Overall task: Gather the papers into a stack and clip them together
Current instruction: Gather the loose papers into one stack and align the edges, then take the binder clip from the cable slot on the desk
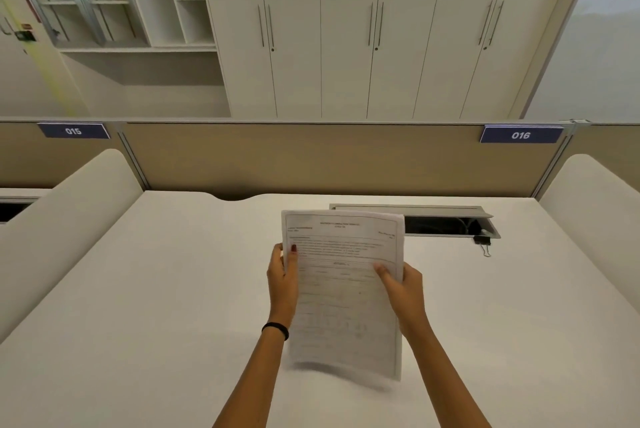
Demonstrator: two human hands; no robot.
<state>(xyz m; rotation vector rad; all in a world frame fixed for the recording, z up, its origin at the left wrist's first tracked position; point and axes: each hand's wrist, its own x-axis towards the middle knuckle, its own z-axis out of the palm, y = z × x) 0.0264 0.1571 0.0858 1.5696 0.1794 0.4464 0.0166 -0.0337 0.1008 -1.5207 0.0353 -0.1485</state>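
Across the twelve o'clock part of the view, a wall of pale cabinets was seen, with a tan partition below it. The six o'clock half was filled by a white desk. Over the middle of the desk, a stack of printed papers was held nearly upright; whether its blurred lower edge touched the surface could not be told. Its nine o'clock edge was gripped by the left hand, thumb laid on the front sheet. Its three o'clock edge was pinched by the right hand, thumb likewise in front. An open cable hatch was set at one o'clock from the papers, partly hidden by them. A black binder clip was left on the desk at two o'clock, just beside the hatch corner and well apart from both hands. A black wristband was worn on the left wrist.
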